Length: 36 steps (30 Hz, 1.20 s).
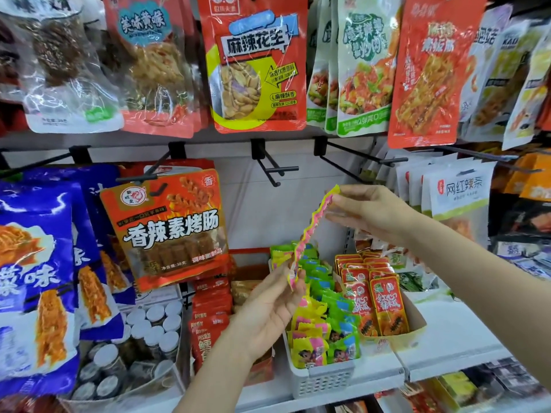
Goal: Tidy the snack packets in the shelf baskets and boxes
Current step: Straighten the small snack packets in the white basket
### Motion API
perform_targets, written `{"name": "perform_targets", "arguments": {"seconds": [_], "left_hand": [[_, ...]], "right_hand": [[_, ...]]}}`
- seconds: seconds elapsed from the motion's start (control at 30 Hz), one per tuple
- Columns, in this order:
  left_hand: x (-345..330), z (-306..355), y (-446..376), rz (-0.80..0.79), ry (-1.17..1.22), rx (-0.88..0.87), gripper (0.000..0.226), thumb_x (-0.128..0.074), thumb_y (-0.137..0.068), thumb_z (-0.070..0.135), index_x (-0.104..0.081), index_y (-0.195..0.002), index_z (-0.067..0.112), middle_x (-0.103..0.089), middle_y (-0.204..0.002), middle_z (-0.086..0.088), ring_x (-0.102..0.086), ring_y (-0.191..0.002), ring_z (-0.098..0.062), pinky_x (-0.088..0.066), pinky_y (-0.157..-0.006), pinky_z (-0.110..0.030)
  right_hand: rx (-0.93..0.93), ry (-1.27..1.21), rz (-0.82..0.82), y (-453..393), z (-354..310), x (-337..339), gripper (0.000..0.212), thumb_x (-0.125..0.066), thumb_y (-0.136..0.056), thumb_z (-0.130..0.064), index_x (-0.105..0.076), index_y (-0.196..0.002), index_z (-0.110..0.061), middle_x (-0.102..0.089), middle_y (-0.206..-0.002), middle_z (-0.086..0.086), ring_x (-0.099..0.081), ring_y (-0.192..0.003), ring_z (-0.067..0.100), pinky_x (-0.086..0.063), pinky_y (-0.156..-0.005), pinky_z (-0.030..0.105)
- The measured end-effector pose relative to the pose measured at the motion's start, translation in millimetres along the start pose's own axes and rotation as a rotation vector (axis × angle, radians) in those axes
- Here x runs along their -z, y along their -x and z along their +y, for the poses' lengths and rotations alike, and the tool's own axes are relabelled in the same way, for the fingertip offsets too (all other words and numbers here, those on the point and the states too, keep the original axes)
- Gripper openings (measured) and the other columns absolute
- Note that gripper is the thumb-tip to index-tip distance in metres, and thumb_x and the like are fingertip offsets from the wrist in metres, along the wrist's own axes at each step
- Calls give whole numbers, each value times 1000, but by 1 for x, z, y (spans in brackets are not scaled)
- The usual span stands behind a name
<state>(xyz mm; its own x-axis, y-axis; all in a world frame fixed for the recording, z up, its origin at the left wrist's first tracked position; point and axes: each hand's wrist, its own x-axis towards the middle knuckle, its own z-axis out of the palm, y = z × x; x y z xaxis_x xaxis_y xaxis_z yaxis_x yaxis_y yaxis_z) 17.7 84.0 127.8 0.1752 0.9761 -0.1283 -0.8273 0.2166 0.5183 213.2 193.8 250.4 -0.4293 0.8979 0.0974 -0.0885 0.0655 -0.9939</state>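
Across the top of the frame hang large bags on black pegs: a red peanut bag point(258, 64) at centre and a green-and-white bag point(363, 70) to its right. At left hang blue bags point(32, 278), and small white-lidded jars point(149, 326) sit at lower left

We see a pink-and-yellow packet strip point(310, 231) stretched slanting above the white basket point(323, 380) — small yellow, green, blue packets point(325, 332) fill it.
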Motion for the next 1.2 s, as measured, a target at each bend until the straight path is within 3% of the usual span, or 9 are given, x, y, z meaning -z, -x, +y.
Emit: {"name": "perform_targets", "arguments": {"seconds": [0.2,0.33,0.53,0.67,0.8,0.87,0.97,1.07,1.2], "left_hand": [[9,-7,4,163,-604,-342,39,-71,-82,-1,-67,-116,16,-74,-110,-2,-71,-99,-15,-55,-75,-20],[13,-10,7,153,-657,-382,53,-73,-78,-10,-63,-123,15,-74,-110,5,-70,-102,-13,-55,-75,-19],[12,-9,8,154,-702,-423,67,-74,-73,-15,-58,-121,28,-72,-113,8,-70,-102,-11,-56,-72,-20],[11,-8,7,153,-644,-339,68,-75,-76,-8,-51,-133,20,-72,-115,3,-69,-106,-16,-58,-76,-24],[0,-5,6,44,-273,-12,61,-52,-89,47,-50,-136,7,-66,-125,-16,-65,-113,-33,-59,-85,-41],[-4,-2,5,18,-141,151,67,-39,-94,58,-51,-134,6,-63,-127,-23,-67,-108,-36,-59,-84,-44],[-8,3,2,-37,-164,225,46,-52,-97,34,-54,-130,1,-65,-122,-25,-70,-84,-25,-59,-72,-31],[-6,7,-3,-125,-142,181,36,-62,-88,15,-60,-121,0,-69,-104,-16,-67,-75,-18,-58,-67,-27],[3,6,-14,41,-647,-119,27,-75,-76,11,-73,-103,15,-75,-102,-6,-70,-83,-16,-56,-74,-31]], "right_hand": [[-177,-27,-59,5,7,5,33,-59,-97,-21,-58,-128,-11,-71,-114,14,-69,-105,30,-59,-79,31],[-86,152,64,6,18,1,43,-71,-84,-5,-60,-125,-2,-75,-103,11,-73,-94,22,-58,-70,22],[-47,225,164,3,26,1,23,-71,-85,-9,-71,-105,4,-76,-94,11,-74,-88,21,-59,-69,22],[-53,172,180,2,24,1,17,-66,-88,-9,-72,-100,2,-76,-93,11,-74,-87,20,-58,-66,21],[-64,72,153,3,22,0,19,-62,-91,-8,-69,-108,0,-76,-95,10,-73,-90,19,-57,-68,20],[-69,12,100,3,21,0,22,-60,-93,-11,-68,-112,-3,-75,-101,9,-72,-95,18,-57,-72,21],[-79,-35,52,0,17,1,26,-61,-93,-18,-69,-117,-10,-74,-96,1,-68,-81,11,-54,-71,20],[-74,-50,56,-1,14,5,31,-67,-85,-21,-72,-113,-9,-63,-82,0,-47,-66,10,-50,-62,19],[-173,-22,-41,0,9,14,24,-55,-96,-13,-72,-112,-15,-74,-100,7,-71,-85,17,-57,-69,26]]}}
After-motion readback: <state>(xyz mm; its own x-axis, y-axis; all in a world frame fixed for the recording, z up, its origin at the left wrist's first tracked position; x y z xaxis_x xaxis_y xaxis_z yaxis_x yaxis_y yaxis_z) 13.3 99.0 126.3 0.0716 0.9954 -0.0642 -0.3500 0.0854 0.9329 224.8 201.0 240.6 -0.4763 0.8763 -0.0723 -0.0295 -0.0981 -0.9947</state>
